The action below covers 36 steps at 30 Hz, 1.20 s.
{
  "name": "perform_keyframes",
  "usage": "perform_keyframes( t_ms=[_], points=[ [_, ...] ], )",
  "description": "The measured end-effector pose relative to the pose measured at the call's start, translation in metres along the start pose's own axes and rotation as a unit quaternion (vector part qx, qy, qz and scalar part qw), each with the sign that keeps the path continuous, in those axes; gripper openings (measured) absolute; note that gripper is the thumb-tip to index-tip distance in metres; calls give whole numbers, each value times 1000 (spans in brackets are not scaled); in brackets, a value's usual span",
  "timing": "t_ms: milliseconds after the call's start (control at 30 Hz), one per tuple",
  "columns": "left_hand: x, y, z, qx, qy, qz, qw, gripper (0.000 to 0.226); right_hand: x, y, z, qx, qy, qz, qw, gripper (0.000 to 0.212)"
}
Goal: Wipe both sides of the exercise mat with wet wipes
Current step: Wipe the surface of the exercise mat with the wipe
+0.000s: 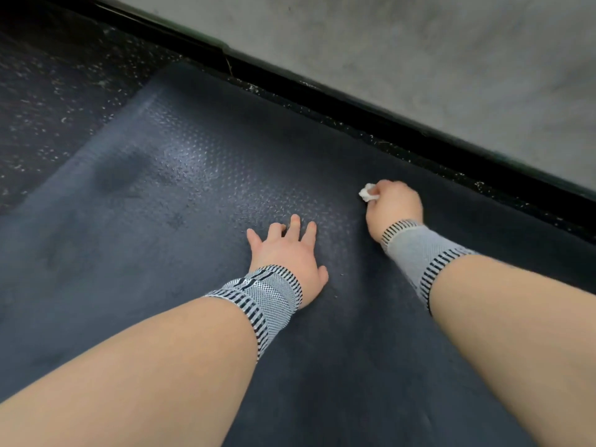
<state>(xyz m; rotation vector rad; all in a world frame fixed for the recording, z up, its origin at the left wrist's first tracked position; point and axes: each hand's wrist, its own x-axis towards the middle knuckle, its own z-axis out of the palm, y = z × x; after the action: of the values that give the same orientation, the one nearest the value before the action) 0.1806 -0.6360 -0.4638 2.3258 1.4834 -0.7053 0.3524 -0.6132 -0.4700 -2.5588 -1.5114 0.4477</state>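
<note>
Floor: dark, speckled (48,91).
Mat (161,175): soft, light, probably grippy; lift by edge.
Left hand (287,253): spread flat on mat.
Right hand (395,204): grasping wipe (367,192).

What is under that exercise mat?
The exercise mat lies on a dark speckled floor, seen beyond its far and left edges. The floor directly beneath is covered. The left hand presses flat on top; the right hand grips a wet wipe.
</note>
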Motion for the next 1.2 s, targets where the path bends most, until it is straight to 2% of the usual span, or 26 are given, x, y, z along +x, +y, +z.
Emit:
perform_keyframes(
  t_ms=[167, 333, 400, 433, 500, 567, 600, 733, 767, 833, 900, 933, 1000, 1067, 1100, 1133, 1200],
  points=[
    [-1, -13, -2, 0, 3, 26, 1000, 72, -69, -26, 29, 3, -42, -76, 996, 26],
    [-7, -36, -17, -54, -30, 53, 997, 76, -120, -32, 40, -7, -98, -113, 989, 29],
    [-22, -45, -13, -45, -21, 80, 996, 74, -131, -30, 37, 7, -110, -116, 987, 27],
    [-31, -49, -8, -39, -14, 93, 995, 73, -132, -27, 33, 14, -92, -94, 991, 25],
    [-50, -61, 4, -35, -14, 102, 994, 71, -128, -21, 24, 44, -20, 25, 999, 23],
    [-64, -76, 12, -36, -33, 100, 994, 68, -132, -22, 28, 47, 7, 124, 991, 22],
    [-70, -83, 15, -32, -38, 98, 994, 67, -140, -30, 35, 27, -10, 112, 993, 23],
    [-87, -106, 20, -47, -56, 85, 994, 66, -187, -71, 58, 31, -138, -61, 988, 24],
    [-90, -108, 21, -60, -49, 83, 993, 65, -191, -74, 56, 48, -158, -72, 984, 21],
    [-95, -107, 25, -127, -7, 68, 990, 60, -188, -73, 44, 167, -162, -20, 972, 15],
    [-98, -98, 34, -285, 46, 28, 957, 56, -184, -72, 26, 331, -155, 66, 929, 16],
    [-98, -92, 39, -386, 55, 8, 921, 55, -182, -73, 20, 395, -159, 96, 900, 10],
    [-98, -83, 41, -569, 36, -32, 821, 55, -183, -75, 11, 486, -201, 127, 841, 14],
    [-101, -83, 36, -673, -21, -71, 736, 49, -187, -78, 8, 540, -253, 136, 791, 19],
    [-104, -86, 34, -695, -48, -81, 713, 40, -190, -79, 8, 552, -271, 136, 776, 20],
    [-106, -89, 33, -700, -69, -85, 706, 34, -193, -79, 10, 554, -279, 135, 772, 20],
    [-109, -95, 34, -695, -83, -84, 709, 23, -195, -80, 14, 536, -261, 130, 792, 19]
  ],
)
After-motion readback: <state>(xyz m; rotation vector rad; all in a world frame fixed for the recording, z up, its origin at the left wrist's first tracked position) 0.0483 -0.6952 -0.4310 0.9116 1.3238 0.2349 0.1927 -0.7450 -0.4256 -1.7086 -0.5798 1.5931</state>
